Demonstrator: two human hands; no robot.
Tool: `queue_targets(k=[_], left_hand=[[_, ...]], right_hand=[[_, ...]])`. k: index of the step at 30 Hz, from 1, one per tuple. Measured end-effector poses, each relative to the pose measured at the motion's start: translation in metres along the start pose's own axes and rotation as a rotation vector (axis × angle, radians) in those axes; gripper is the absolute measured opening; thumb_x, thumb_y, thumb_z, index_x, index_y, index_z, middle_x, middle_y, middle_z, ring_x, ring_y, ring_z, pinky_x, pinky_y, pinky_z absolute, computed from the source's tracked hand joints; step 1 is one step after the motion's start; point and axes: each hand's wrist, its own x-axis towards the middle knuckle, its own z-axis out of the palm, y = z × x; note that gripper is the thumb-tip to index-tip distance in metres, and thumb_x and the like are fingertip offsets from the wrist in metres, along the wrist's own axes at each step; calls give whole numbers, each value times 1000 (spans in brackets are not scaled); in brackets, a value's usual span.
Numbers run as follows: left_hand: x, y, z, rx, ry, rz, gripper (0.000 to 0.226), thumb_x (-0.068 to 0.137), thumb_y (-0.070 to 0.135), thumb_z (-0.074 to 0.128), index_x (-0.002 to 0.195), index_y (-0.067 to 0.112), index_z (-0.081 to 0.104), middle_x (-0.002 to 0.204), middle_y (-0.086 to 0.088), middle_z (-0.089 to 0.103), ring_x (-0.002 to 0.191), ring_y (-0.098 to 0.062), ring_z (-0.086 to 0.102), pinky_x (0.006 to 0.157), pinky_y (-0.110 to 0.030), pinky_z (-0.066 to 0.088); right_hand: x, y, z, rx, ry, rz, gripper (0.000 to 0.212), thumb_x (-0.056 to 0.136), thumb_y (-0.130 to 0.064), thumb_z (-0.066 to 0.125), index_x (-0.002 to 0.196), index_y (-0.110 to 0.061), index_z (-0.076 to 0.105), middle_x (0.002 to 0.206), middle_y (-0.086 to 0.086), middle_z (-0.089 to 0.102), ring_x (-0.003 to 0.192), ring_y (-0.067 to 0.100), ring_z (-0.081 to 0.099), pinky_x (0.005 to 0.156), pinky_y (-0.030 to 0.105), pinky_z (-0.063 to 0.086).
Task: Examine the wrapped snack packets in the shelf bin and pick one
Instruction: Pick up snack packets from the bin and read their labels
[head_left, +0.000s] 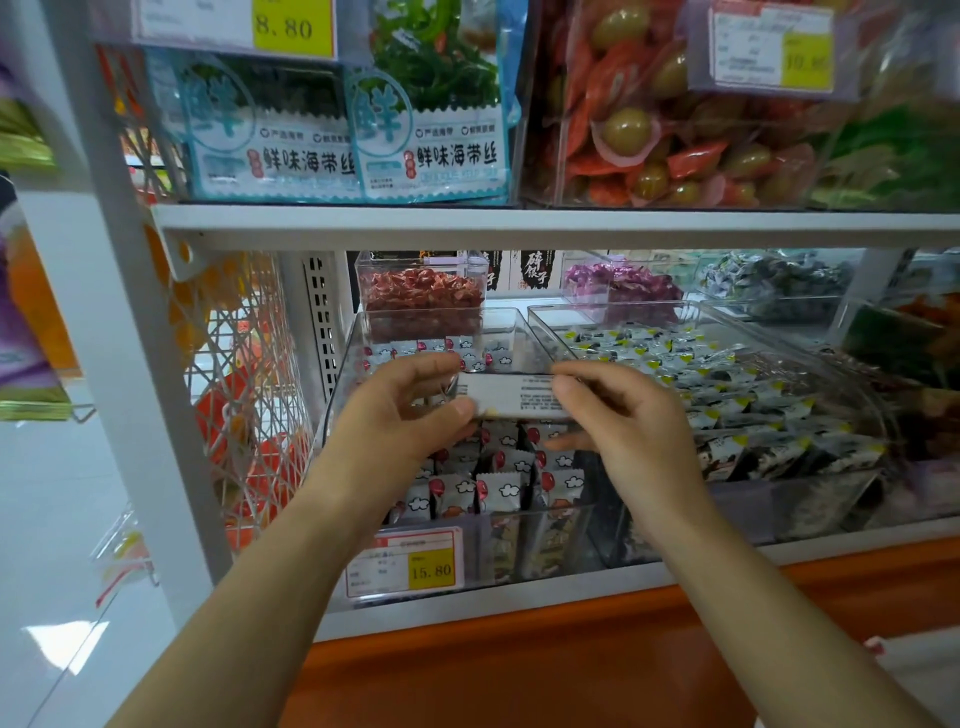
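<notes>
2 hands (405, 415); 1 held packet (511, 397); 3 price tags (405, 566)

Bare forearms (291, 545) lead to two bare hands (402, 415).

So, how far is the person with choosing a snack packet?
Done: one packet is lifted out above the clear bin. In hand: the left hand and right hand hold its ends, small print facing the camera. Left: deciding and taking it away.

White metal shelf frame (519, 224), orange base panel (519, 675), glossy pale floor (52, 493) reflecting light.
</notes>
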Motion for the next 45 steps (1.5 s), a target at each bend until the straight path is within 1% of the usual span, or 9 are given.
queue_targets(k=[6,9,13,17,28,31,35,40,45], left_hand=[[-2,3,4,197,-5,57,44,81,12,69,116,36,59,108,12,62,96,-3,62,73,-6,49],[-4,7,7,234,-28,65,45,81,11,69,117,36,59,106,9,61,88,-1,61,73,-7,49],[-5,8,7,262,-68,53,39,81,13,69,113,35,62,108,4,64,94,-8,63,81,-18,54],[-4,7,9,173,-24,-18,13,83,23,66,95,24,69,91,1,70,84,-14,67,78,-26,57],[-1,4,10,208,203,-19,22,83,24,67,66,10,69,76,-8,67,58,-16,58,57,-33,54],[-2,5,10,159,153,-39,20,85,26,64,74,12,73,84,-6,70,69,-15,67,64,-30,59],[-4,3,10,251,40,24,31,83,29,66,113,27,66,97,6,71,89,-10,67,80,-22,55],[0,3,14,53,142,63,30,91,11,56,121,9,61,95,0,72,86,-11,69,73,-17,55],[9,3,21,97,179,87,44,94,24,52,137,14,45,111,3,65,91,-9,66,65,-14,54]], right_hand=[[5,3,1,109,47,75,21,82,-7,65,74,-25,73,76,-8,71,76,16,70,63,31,59],[6,4,1,105,85,85,17,79,-15,67,68,-27,73,79,-5,72,86,22,67,78,46,56],[5,3,2,67,129,48,15,79,-18,67,65,-22,71,75,7,67,82,31,64,77,54,54],[2,3,4,-47,75,-40,16,81,-20,67,68,-28,69,67,-9,66,66,4,61,64,20,52],[0,4,10,-72,-11,-118,17,82,-17,68,74,-31,69,71,-24,66,70,-7,60,61,5,43],[1,5,10,-58,24,-101,16,83,-20,67,75,-35,69,73,-21,68,72,-3,62,65,13,49],[2,5,9,-39,97,-62,12,85,-26,64,79,-35,70,78,-2,70,80,21,66,76,48,56],[3,6,8,91,-192,-50,42,87,-7,61,122,-28,54,110,-2,66,90,10,69,75,20,55],[17,1,4,-46,34,-130,23,86,-9,62,101,-26,62,94,-1,69,77,12,69,63,24,58]])
